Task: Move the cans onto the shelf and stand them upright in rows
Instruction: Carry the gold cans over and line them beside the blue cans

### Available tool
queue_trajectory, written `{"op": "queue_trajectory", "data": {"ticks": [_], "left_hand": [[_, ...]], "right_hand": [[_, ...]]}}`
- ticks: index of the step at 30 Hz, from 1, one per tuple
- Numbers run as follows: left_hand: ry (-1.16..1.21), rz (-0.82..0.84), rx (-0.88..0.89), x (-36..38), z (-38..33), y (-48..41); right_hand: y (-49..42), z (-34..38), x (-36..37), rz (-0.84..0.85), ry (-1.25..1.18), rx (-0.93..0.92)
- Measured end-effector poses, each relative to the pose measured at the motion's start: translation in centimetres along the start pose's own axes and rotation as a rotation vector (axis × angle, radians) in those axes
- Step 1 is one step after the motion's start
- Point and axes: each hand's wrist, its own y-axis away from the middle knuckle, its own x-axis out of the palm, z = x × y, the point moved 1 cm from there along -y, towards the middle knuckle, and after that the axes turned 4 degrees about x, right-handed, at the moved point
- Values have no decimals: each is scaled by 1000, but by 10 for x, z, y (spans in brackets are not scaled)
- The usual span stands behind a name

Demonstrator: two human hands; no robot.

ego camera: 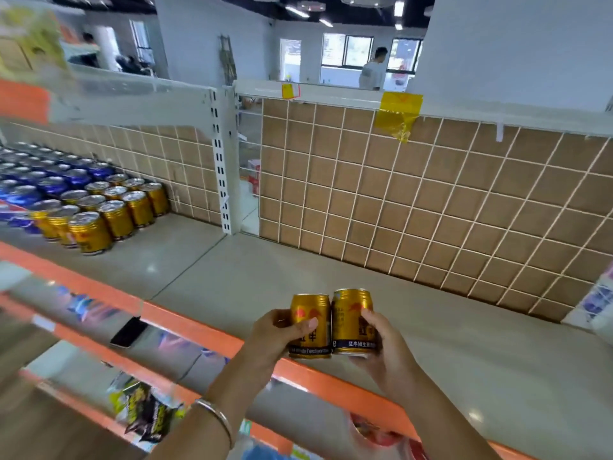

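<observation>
My left hand (275, 336) grips one gold can (310, 313) upright, thumb across its front. Beside it, touching, is a second gold can (350, 313), gripped by my right hand (381, 346). Both cans hang just above the shelf's orange front edge (199, 330). The grey shelf board (298, 270) stretches behind them. At the far left, several gold cans (109, 207) stand upright in rows on the shelf, next to rows of blue cans (43, 180).
A brown wire-grid back panel (431, 200) closes the shelf's rear. A white slotted upright (220, 167) divides two bays. A dark phone (127, 332) lies on the lower shelf, with snack bags (146, 410) below. A person (373, 69) stands far behind.
</observation>
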Motion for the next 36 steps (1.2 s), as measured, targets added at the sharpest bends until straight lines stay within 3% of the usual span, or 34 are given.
{"op": "queue_trajectory", "data": {"ticks": [13, 23, 36], "left_hand": [[-1, -140, 102, -143, -44, 32], [4, -200, 157, -285, -89, 18], [30, -335, 169, -361, -98, -37]], "right_hand": [[-45, -44, 143, 332, 145, 72], [-103, -84, 280, 276, 292, 7], [-186, -102, 339, 126, 420, -47]]}}
